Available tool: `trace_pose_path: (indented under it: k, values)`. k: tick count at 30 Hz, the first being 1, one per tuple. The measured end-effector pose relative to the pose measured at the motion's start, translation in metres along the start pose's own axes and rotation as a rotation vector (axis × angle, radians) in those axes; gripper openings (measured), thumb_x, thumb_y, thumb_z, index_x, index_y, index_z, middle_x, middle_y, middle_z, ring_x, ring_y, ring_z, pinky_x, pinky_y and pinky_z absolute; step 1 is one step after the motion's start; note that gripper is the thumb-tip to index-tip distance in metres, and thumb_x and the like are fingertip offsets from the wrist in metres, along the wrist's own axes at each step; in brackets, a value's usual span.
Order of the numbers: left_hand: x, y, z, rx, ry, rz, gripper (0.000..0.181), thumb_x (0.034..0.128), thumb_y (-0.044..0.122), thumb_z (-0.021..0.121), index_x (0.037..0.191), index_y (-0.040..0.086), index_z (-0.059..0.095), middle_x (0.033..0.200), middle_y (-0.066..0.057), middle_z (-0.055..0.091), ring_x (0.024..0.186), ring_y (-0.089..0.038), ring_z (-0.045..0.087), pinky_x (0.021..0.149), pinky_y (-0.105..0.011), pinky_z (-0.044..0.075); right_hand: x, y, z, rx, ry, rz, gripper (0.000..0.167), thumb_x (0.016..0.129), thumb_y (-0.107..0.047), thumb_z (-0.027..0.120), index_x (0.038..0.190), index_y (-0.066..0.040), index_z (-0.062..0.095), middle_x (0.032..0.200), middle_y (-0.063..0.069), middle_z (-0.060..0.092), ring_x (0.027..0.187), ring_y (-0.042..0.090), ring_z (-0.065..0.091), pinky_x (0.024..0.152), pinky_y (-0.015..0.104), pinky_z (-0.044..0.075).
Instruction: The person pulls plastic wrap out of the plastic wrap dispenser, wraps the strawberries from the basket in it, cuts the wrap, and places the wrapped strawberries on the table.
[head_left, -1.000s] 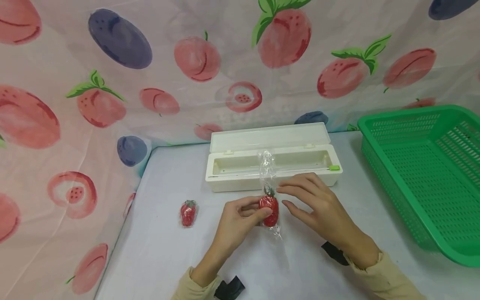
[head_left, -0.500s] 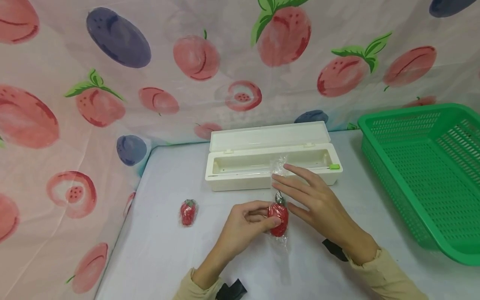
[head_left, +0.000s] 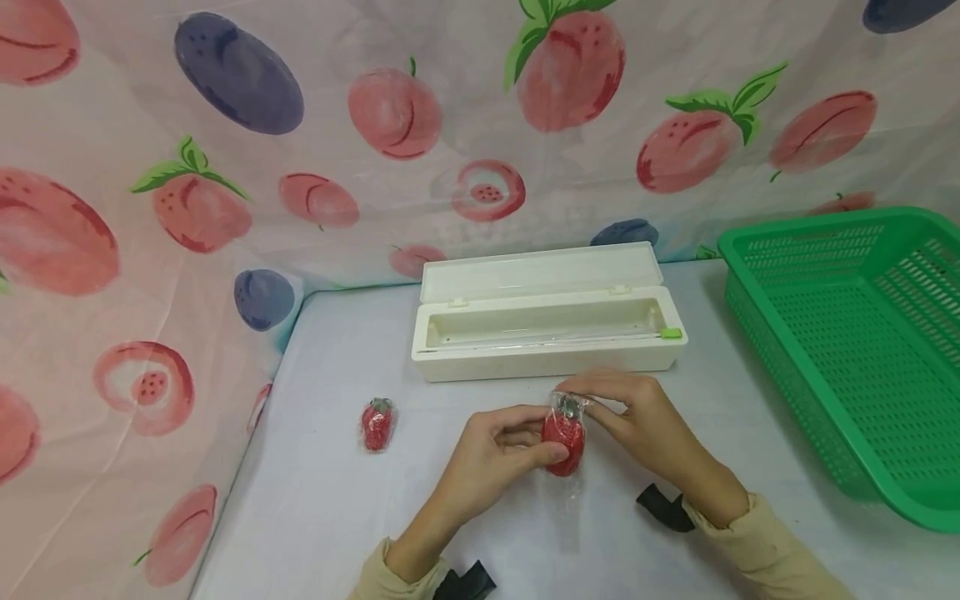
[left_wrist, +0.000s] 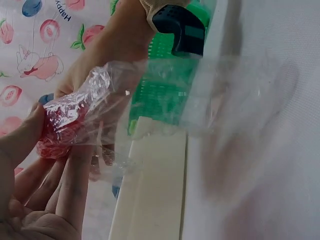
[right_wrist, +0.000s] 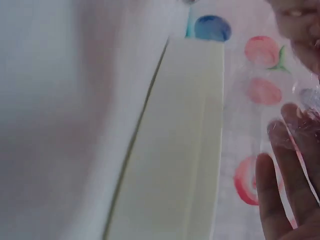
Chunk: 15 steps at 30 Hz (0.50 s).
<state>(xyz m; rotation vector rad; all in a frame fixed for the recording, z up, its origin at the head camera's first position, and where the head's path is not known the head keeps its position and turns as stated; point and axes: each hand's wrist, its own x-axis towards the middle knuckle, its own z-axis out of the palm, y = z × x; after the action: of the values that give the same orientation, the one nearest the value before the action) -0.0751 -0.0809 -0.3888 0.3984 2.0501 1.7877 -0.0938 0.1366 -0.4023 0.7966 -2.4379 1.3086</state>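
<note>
My left hand pinches a red strawberry wrapped in clear plastic film, thumb on its near face. A see-through tail of film hangs from the berry's lower end; in the left wrist view this film spreads wide across the picture. At the green leafy top, my right hand touches the film with fairly straight fingers. The right wrist view shows those fingers against the film, the berry mostly cut off. Another film-wrapped strawberry lies left on the white table.
Behind the hands stands a long white film dispenser box, its lid raised and a green slider at its right end. A green plastic basket occupies the right side. A fruit-patterned cloth hangs behind.
The strawberry in my left hand has shifted right and slightly nearer. The film that stood up above its leaves is now folded down, and my right hand has lowered onto the berry's top.
</note>
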Motion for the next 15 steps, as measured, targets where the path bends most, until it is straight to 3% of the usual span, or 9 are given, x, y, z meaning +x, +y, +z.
trace_pose_path:
  k: [7,12,15]
  values:
    - [-0.0019,-0.0008,-0.0006,0.016,0.035,0.085,0.040,0.0865,0.014,0.077,0.125,0.006,0.068,0.101,-0.014,0.075,0.084,-0.011,0.071,0.074,-0.024,0.058,0.0001,0.0027,0.0070,0.206,-0.085,0.231,0.019,0.090,0.004,0.066,0.105,-0.003,0.076,0.104,0.004,0.076,0.102,0.005,0.067,0.093,0.021,0.052]
    - [-0.0010,-0.0010,0.0007,0.044,0.072,0.126,0.040,0.0872,0.014,0.077,0.125,0.005,0.068,0.105,-0.012,0.074,0.089,-0.011,0.069,0.079,-0.027,0.058,-0.0002,0.0010,0.0052,0.274,-0.101,0.307,0.017,0.093,0.004,0.064,0.105,0.002,0.074,0.104,0.010,0.075,0.098,0.004,0.067,0.085,0.023,0.055]
    - [-0.0009,-0.0015,0.0008,0.054,0.100,0.146,0.040,0.0875,0.015,0.076,0.125,0.005,0.068,0.108,-0.010,0.073,0.092,-0.012,0.067,0.083,-0.029,0.057,-0.0009,0.0018,0.0058,0.388,-0.128,0.329,0.016,0.094,0.002,0.062,0.106,0.005,0.073,0.104,0.016,0.074,0.092,0.006,0.069,0.080,0.025,0.058]
